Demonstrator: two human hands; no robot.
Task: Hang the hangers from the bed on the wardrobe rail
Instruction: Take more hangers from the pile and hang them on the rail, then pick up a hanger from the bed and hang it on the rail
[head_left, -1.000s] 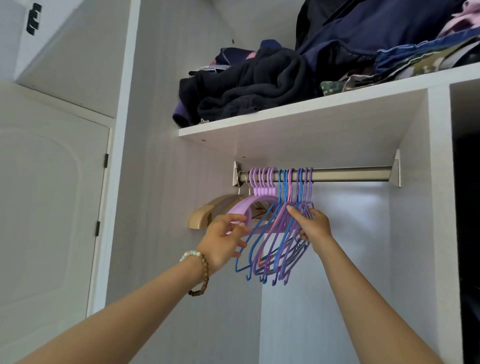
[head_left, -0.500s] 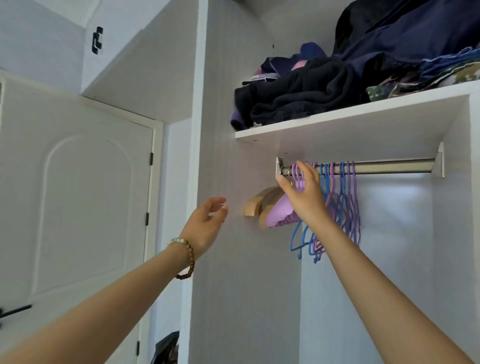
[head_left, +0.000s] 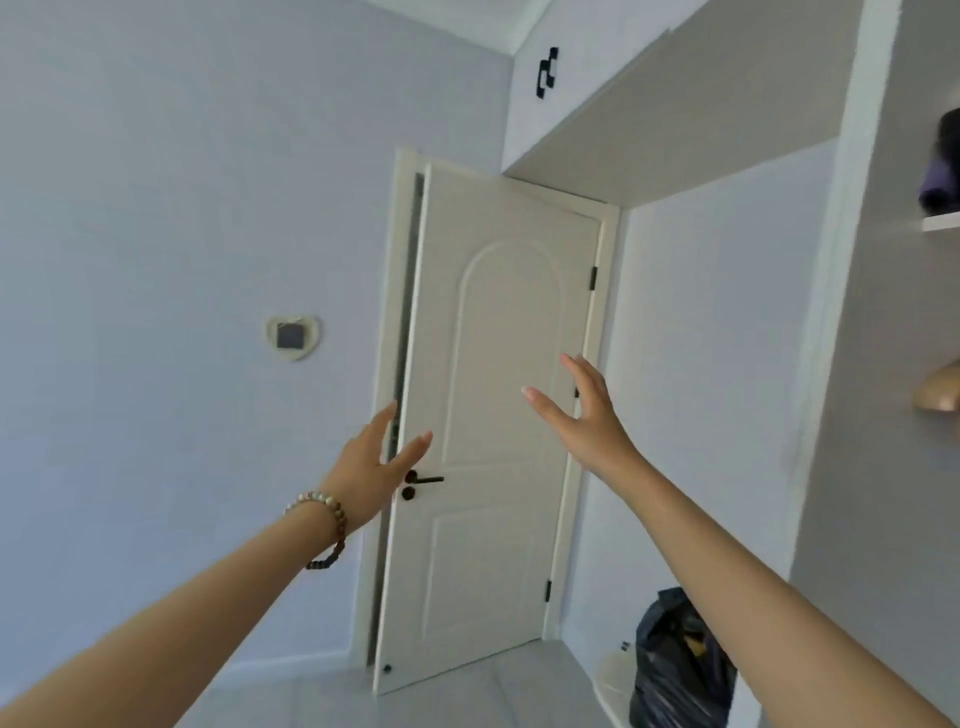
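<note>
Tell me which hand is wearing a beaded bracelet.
The left hand: a beaded bracelet circles its wrist. The right hand, higher up before the door, has a bare wrist.

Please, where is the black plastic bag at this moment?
In the head view, the black plastic bag is low on the right, on the floor by the wall, just right of the door.
</note>
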